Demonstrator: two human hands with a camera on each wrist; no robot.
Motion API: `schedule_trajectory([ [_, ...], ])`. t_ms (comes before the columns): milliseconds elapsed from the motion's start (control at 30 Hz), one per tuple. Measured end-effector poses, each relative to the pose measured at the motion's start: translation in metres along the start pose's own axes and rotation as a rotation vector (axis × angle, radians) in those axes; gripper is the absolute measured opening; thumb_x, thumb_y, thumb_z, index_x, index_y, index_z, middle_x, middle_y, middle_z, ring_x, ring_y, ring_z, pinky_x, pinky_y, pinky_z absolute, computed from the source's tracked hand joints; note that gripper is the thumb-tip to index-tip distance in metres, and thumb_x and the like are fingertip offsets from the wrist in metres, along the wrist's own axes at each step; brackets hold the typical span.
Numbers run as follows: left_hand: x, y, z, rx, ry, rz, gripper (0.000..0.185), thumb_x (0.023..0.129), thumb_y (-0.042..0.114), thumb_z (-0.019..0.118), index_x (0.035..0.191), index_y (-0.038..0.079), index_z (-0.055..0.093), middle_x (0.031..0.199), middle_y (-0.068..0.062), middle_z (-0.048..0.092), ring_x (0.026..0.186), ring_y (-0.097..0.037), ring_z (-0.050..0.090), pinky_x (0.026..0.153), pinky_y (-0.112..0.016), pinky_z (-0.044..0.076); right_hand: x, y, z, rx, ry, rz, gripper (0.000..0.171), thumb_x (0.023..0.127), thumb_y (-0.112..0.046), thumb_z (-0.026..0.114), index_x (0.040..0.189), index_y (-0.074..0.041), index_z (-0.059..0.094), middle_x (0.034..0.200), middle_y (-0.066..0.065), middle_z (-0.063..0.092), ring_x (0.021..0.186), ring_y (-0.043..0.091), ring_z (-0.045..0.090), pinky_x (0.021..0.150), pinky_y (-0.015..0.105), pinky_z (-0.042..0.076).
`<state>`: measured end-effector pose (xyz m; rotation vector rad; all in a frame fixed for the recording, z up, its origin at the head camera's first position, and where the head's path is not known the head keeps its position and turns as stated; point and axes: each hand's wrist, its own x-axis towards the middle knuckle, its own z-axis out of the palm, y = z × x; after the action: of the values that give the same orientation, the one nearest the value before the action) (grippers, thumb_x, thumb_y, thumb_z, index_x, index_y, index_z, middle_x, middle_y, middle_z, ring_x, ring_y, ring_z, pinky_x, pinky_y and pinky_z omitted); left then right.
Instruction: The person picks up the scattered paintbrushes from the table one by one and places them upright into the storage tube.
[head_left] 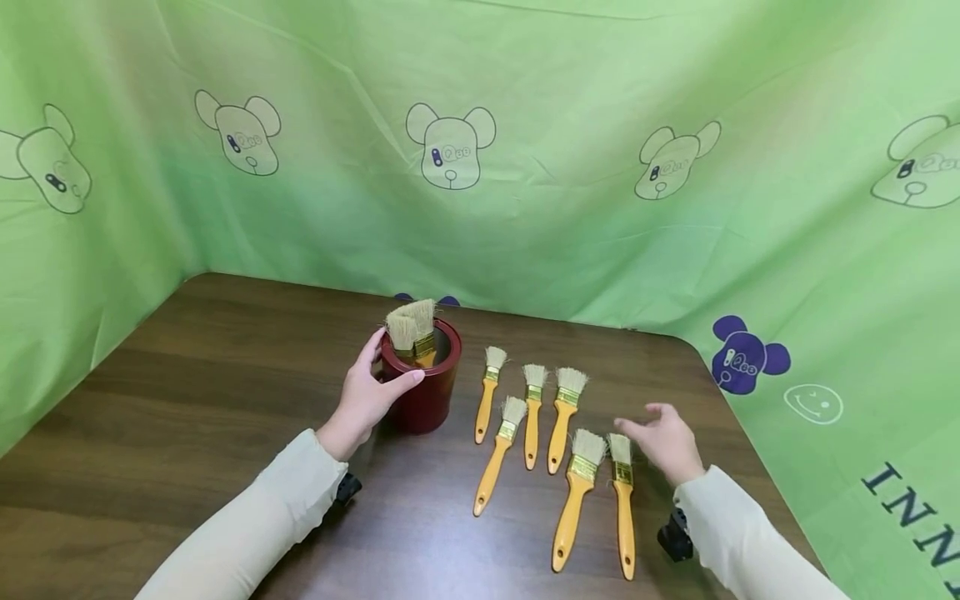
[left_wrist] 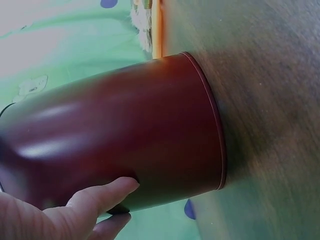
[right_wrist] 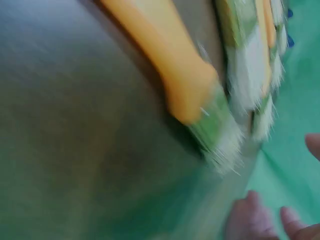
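Note:
A dark red round container (head_left: 422, 400) stands upright on the table, with paintbrushes (head_left: 411, 329) leaning in it, bristles up. My left hand (head_left: 367, 398) grips it from the left, thumb at the rim; in the left wrist view its fingers (left_wrist: 102, 196) lie against the smooth wall. Several paintbrushes with orange handles and pale bristles lie to the right, bristles pointing away. My right hand (head_left: 663, 440) hovers with loosely bent fingers by the bristles of the rightmost brush (head_left: 624, 508), holding nothing. That nearest brush (right_wrist: 170, 65) looks blurred in the right wrist view, the fingers apart from it.
The brown wooden table (head_left: 225, 367) has a rounded far edge. Green printed cloth (head_left: 525, 242) hangs behind it and along both sides. A wide brush (head_left: 576, 500) lies just left of the rightmost one, with smaller brushes (head_left: 491, 467) nearer the container.

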<state>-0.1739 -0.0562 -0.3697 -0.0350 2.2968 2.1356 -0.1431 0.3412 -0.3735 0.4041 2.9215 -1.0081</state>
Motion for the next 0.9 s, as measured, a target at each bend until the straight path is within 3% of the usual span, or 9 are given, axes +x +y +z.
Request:
schedule_trajectory([
  [67,-0.001,0.001,0.0,-0.001,-0.004,0.003,0.086,0.082,0.014,0.074,0.152,0.014,0.025,0.148,-0.016,0.035,0.132,-0.034,0.037,0.104,-0.052,0.034,-0.006,0.005,0.004,0.002,-0.091,0.044,0.077,0.087,-0.034,0.067,0.128,0.018,0.03,0.11,0.039,0.048,0.085,0.04,0.057,0.064,0.043,0.053],
  [133,-0.001,0.001,0.0,-0.001,-0.008,0.006,0.086,0.082,0.015,0.074,0.152,0.014,0.025,0.147,-0.016,0.036,0.132,-0.034,0.038,0.104,-0.052,0.034,-0.012,0.009,0.007,-0.002,-0.159,0.087,0.057,0.085,-0.032,0.068,0.104,0.014,0.042,0.085,0.029,0.05,0.066,0.031,0.053,0.051,0.036,0.05],
  [200,-0.001,0.002,0.001,-0.004,-0.011,0.008,0.086,0.082,0.015,0.074,0.152,0.014,0.025,0.147,-0.015,0.036,0.131,-0.034,0.038,0.104,-0.052,0.035,-0.018,0.013,0.01,-0.031,-0.205,0.095,0.041,0.083,-0.029,0.069,0.076,0.001,0.043,0.063,0.012,0.042,0.054,0.021,0.045,0.044,0.031,0.044],
  [300,-0.001,0.001,0.001,-0.007,-0.007,0.003,0.086,0.082,0.015,0.074,0.152,0.014,0.025,0.148,-0.016,0.035,0.132,-0.034,0.038,0.104,-0.052,0.035,-0.023,0.014,0.01,-0.109,-0.255,0.053,0.049,0.08,-0.024,0.07,0.057,-0.017,0.027,0.05,-0.006,0.024,0.044,0.008,0.026,0.04,0.022,0.029],
  [367,-0.002,0.002,0.0,-0.008,-0.005,0.0,0.086,0.082,0.014,0.074,0.152,0.014,0.024,0.148,-0.017,0.034,0.132,-0.035,0.037,0.104,-0.052,0.035,-0.025,0.013,0.008,-0.159,-0.278,0.024,0.049,0.081,-0.022,0.068,0.053,-0.019,0.029,0.048,-0.008,0.024,0.042,0.006,0.024,0.04,0.02,0.024],
  [467,0.0,0.003,0.0,-0.012,-0.003,-0.002,0.086,0.083,0.014,0.073,0.153,0.013,0.023,0.148,-0.017,0.033,0.133,-0.035,0.036,0.104,-0.051,0.035,-0.024,0.009,0.006,-0.199,-0.299,0.012,0.046,0.081,-0.021,0.066,0.051,-0.019,0.031,0.047,-0.008,0.025,0.041,0.006,0.024,0.039,0.019,0.023],
  [700,0.002,0.004,0.0,-0.023,0.01,0.008,0.086,0.082,0.013,0.074,0.152,0.014,0.024,0.148,-0.016,0.034,0.132,-0.035,0.037,0.104,-0.051,0.035,-0.02,0.007,0.003,-0.223,-0.243,0.006,0.025,0.078,-0.018,0.066,0.066,-0.01,0.045,0.058,0.0,0.046,0.048,0.014,0.052,0.042,0.033,0.046],
  [900,0.0,0.003,0.0,-0.008,-0.002,-0.006,0.086,0.083,0.016,0.074,0.152,0.014,0.024,0.147,-0.017,0.035,0.133,-0.035,0.036,0.104,-0.053,0.035,-0.015,0.014,0.006,-0.215,-0.13,-0.099,0.024,0.069,-0.013,0.07,0.083,-0.001,0.055,0.068,0.004,0.052,0.054,0.018,0.047,0.047,0.032,0.045],
])
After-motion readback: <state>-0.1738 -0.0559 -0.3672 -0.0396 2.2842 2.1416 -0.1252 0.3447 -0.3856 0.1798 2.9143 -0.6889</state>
